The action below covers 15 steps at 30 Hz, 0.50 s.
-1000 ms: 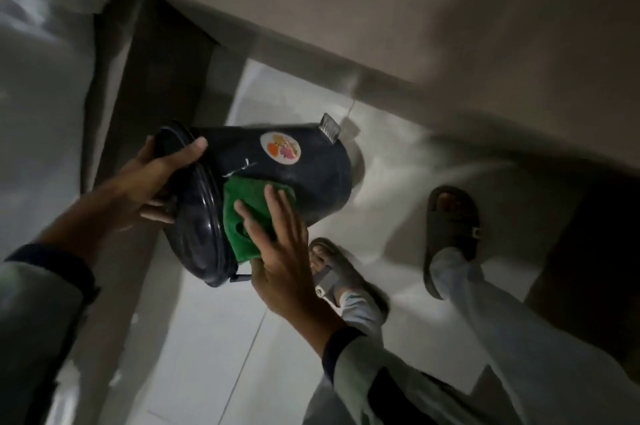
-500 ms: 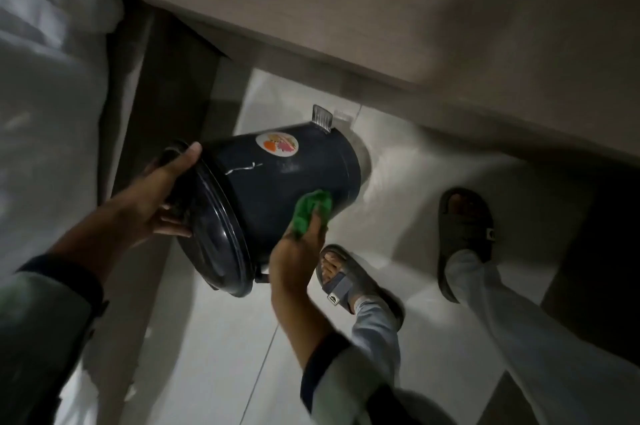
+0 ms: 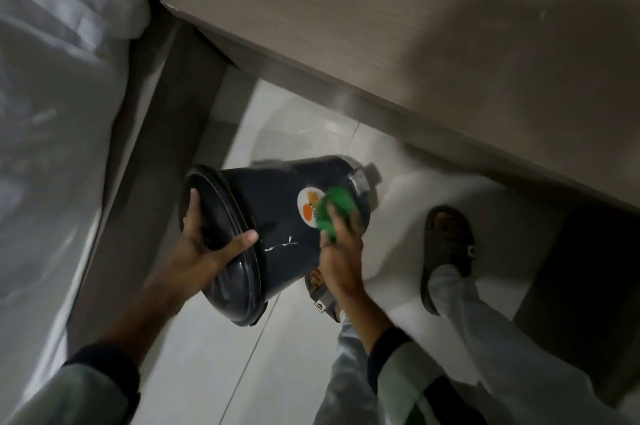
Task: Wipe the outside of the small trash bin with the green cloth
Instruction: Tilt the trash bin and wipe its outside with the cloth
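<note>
The small black trash bin (image 3: 277, 217) is held tilted above the floor, lid end towards me and base pointing away. A round sticker with orange fruit shows on its side. My left hand (image 3: 204, 244) grips the lid rim, thumb across the edge. My right hand (image 3: 341, 248) presses the bunched green cloth (image 3: 334, 213) against the bin's side near the base, partly covering the sticker. A grey pedal (image 3: 360, 182) sticks out at the base.
A wooden cabinet front (image 3: 415, 26) runs across the top right. White bedding (image 3: 52, 113) and a dark bed frame (image 3: 166, 147) fill the left. My two sandalled feet (image 3: 446, 251) stand on the white tiled floor (image 3: 214, 355) below the bin.
The bin has been turned so the sticker faces more to the right. My right hand slid the cloth from the lid end along the side to the base end. My left hand shifted its grip on the lid.
</note>
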Tool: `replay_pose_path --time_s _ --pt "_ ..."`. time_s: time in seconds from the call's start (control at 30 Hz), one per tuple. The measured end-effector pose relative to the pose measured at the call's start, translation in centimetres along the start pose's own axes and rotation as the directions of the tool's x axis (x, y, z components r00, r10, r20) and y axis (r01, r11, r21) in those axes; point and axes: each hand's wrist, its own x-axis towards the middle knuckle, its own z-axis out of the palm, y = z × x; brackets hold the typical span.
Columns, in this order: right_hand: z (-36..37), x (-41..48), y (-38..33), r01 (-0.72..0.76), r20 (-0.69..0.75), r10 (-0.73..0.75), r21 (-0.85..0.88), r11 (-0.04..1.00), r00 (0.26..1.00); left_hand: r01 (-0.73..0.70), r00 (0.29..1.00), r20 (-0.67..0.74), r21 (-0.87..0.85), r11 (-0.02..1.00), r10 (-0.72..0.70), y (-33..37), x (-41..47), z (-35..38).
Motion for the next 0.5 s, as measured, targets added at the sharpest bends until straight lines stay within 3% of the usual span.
replay_pose_path --time_s 0.07,0.17,0.23,0.3,0.37,0.43,0.5 --pt "0.2 -2.4 -0.7 0.208 0.112 -0.204 -0.025 0.978 0.972 -0.027 0.999 0.027 0.153 0.988 0.023 -0.5 -0.6 0.4" --pt "-0.7 -2.5 -0.7 0.355 0.214 -0.335 -0.062 0.933 0.918 -0.093 0.996 0.027 0.327 0.94 0.089 -1.7 -2.1 1.7" --pt "-1.3 -1.5 0.9 0.282 0.181 -0.256 -0.14 0.949 0.95 -0.11 0.994 0.026 0.321 0.941 0.107 -3.0 -3.5 2.6" --pt "-2.4 1.1 2.8 0.028 0.064 -0.013 -0.231 0.973 0.998 -0.115 0.993 0.047 0.37 0.922 0.105 -4.5 -4.9 3.5" --pt "-3.6 3.8 4.3 -0.209 0.018 0.22 -0.242 0.947 0.975 -0.128 0.992 0.084 0.494 0.86 0.099 -6.2 -6.4 5.1" --pt "-3.7 4.3 3.8 -0.205 0.055 0.224 -0.236 0.95 0.973 -0.122 0.992 0.09 0.562 0.818 0.086 -7.2 -7.4 6.5" --pt "-3.1 2.1 1.9 -0.038 0.13 0.062 -0.18 0.983 0.99 -0.122 0.992 0.085 0.568 0.814 0.089 -7.2 -7.8 7.4"
